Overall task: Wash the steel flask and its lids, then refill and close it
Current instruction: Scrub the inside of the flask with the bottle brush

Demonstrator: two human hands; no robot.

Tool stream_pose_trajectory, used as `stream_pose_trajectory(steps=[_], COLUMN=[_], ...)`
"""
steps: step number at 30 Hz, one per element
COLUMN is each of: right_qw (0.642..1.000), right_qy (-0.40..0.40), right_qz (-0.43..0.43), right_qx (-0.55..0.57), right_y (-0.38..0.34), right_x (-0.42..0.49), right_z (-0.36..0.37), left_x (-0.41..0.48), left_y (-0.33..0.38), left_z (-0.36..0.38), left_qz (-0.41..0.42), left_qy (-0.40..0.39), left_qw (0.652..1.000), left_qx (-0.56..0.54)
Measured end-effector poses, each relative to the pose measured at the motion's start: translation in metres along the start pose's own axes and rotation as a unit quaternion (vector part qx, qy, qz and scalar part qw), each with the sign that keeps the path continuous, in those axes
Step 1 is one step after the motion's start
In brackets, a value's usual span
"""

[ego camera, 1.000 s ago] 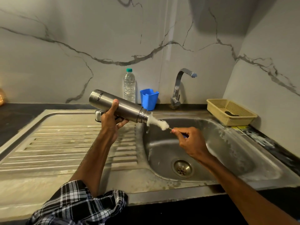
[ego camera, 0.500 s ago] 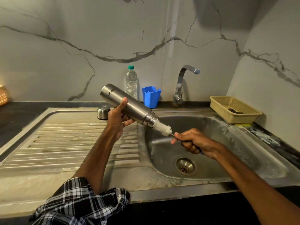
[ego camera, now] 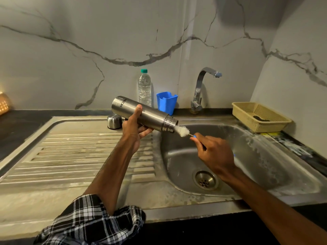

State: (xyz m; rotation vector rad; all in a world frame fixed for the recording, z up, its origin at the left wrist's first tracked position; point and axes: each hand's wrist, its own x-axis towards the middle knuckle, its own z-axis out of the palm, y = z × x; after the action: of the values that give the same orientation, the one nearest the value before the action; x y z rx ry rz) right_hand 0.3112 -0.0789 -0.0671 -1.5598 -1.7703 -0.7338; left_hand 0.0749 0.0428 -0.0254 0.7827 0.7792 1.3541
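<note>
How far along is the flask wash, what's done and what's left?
Done: flask uncapped, steel cap sitting on the drainboard. In hand: left hand holds the flask tilted toward the sink; right hand holds the brush at its mouth. Left: rinsing, lids, refill, closing; tap shows no water.

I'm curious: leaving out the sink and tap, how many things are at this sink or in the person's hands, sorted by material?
Steel: 2 (steel flask, lid)
Plastic: 3 (water bottle, blue holder, beige basket)
Brush: 1 (bottle brush)
Unclear: 1 (dark item in the basket)
Total: 7
</note>
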Motion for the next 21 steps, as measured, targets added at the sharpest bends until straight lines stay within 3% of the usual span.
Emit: stream_pose_trajectory(steps=[2,4,5,7,10,12,14,15,16,20,21], right_qw=[1.0,0.975,0.935,0.822,0.661,0.586,0.552,0.56,0.593,0.857,0.903], right_qy=[-0.001,-0.07,-0.129,-0.254,-0.402,-0.442,-0.446,-0.439,-0.421,-0.219,-0.171], right_qz=[0.011,0.095,0.156,0.267,0.36,0.383,0.393,0.392,0.382,0.241,0.206], right_qx=[0.02,0.188,0.292,0.435,0.521,0.561,0.584,0.583,0.57,0.4,0.335], right_y=[-0.003,-0.005,-0.005,-0.001,0.006,0.008,0.006,0.003,-0.001,-0.023,-0.026], right_x=[0.001,0.006,0.008,0.013,0.018,0.02,0.02,0.019,0.018,0.014,0.014], right_z=[0.0,-0.003,-0.007,-0.017,-0.03,-0.031,-0.031,-0.031,-0.031,-0.016,-0.009], left_x=[-0.001,-0.003,-0.003,-0.005,-0.006,-0.007,-0.007,-0.006,-0.006,-0.01,-0.013], left_y=[0.001,0.002,0.002,0.002,0.002,0.003,0.005,0.005,0.005,-0.004,-0.007], left_z=[-0.002,-0.004,-0.005,-0.005,-0.004,-0.002,-0.001,-0.002,-0.002,0.003,0.008], left_qz=[-0.001,0.007,0.01,0.012,0.01,0.007,0.007,0.008,0.009,0.011,0.009], left_qy=[-0.016,-0.032,-0.041,-0.056,-0.083,-0.103,-0.11,-0.107,-0.099,-0.067,-0.069], left_qw=[1.0,0.999,0.998,0.996,0.994,0.992,0.991,0.991,0.992,0.994,0.993], left_qx=[0.005,0.027,0.043,0.063,0.073,0.072,0.072,0.074,0.076,0.087,0.092])
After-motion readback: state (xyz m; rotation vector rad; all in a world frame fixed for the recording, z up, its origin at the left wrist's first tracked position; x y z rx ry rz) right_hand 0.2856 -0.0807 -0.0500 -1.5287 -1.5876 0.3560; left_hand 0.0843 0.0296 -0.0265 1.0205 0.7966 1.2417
